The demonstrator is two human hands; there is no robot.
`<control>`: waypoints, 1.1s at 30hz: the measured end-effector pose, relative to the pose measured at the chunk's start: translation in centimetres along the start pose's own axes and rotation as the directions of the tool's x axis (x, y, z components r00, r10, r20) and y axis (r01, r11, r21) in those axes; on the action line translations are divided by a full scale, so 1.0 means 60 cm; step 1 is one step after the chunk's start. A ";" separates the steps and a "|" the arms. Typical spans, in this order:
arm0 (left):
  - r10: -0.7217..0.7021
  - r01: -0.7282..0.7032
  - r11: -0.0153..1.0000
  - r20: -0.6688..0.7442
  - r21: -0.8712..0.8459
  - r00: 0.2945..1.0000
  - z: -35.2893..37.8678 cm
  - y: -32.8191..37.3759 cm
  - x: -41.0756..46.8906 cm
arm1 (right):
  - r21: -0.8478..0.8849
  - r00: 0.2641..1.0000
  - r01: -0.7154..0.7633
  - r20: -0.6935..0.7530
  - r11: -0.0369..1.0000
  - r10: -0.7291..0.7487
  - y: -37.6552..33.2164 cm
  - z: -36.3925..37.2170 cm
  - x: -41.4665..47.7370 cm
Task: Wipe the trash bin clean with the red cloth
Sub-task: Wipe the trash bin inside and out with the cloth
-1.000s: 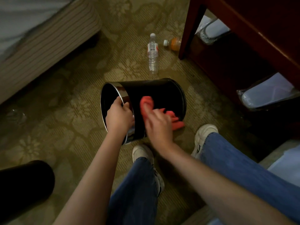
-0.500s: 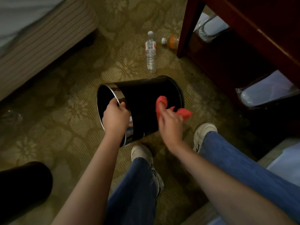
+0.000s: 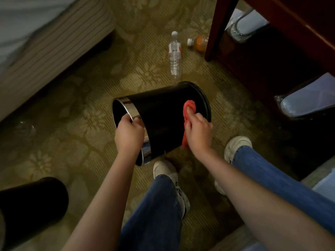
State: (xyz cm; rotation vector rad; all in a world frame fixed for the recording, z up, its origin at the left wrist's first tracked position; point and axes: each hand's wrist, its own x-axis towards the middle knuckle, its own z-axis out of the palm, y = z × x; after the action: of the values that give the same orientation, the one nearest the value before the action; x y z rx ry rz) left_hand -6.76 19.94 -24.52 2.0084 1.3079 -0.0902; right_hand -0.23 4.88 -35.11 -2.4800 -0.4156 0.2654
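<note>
A black round trash bin (image 3: 161, 115) with a shiny metal rim lies tipped on its side above the carpet, its mouth facing left. My left hand (image 3: 129, 135) grips the metal rim at the mouth. My right hand (image 3: 199, 132) presses the red cloth (image 3: 188, 110) against the bin's outer wall near its base end. Part of the cloth hangs down under my right palm.
A clear water bottle (image 3: 175, 57) and an orange drink bottle (image 3: 199, 42) lie on the patterned carpet beyond the bin. A dark wooden table leg (image 3: 216, 28) stands at right, a bed base (image 3: 54, 42) at left. Another black cylinder (image 3: 30, 205) sits at lower left. My shoes and jeans are below.
My right hand has slid the red cloth rightward along the bin's wall, from near the rim toward the base. The left hand keeps its grip on the rim.
</note>
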 end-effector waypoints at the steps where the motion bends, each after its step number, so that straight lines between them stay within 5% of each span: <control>1: 0.001 -0.001 1.000 -0.005 0.007 1.000 0.001 0.004 -0.002 | -0.018 0.999 0.039 -0.004 0.999 -0.039 -0.006 0.000 -0.010; 8: -0.045 0.045 0.999 -0.016 0.014 0.999 -0.005 -0.007 0.000 | 0.046 0.900 0.433 0.023 0.900 -0.435 -0.065 0.029 -0.085; 10: -0.050 0.050 0.998 -0.010 -0.029 0.999 -0.010 -0.012 0.002 | 0.010 0.935 0.354 0.038 0.935 -0.354 -0.039 0.021 -0.062; 13: -0.082 0.082 0.992 -0.002 -0.094 0.997 -0.011 -0.013 0.000 | -0.005 1.000 0.001 0.001 1.000 -0.001 0.023 0.005 -0.008; 15: -0.086 0.085 0.990 -0.006 -0.109 0.996 -0.008 -0.007 -0.001 | -0.003 0.998 -0.064 0.009 0.998 0.064 0.040 0.001 0.009; 27: -0.060 0.060 0.998 0.003 -0.018 0.998 -0.002 0.001 0.005 | 0.057 0.909 0.417 -0.022 0.907 -0.417 -0.110 0.031 -0.072; 29: -0.054 0.054 0.998 0.017 -0.030 0.998 -0.004 -0.007 0.007 | 0.023 0.931 0.365 0.003 0.931 -0.365 -0.077 0.027 -0.058; 33: -0.069 0.071 0.992 0.022 -0.108 0.997 -0.008 -0.009 0.003 | 0.022 1.000 -0.009 0.012 1.000 0.009 0.008 0.015 -0.011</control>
State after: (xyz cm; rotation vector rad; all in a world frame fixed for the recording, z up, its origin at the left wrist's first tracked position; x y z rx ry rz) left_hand -7.29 20.50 -24.55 1.8669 1.3431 -0.0681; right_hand -0.97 4.78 -36.08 -2.4605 -0.4046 0.2864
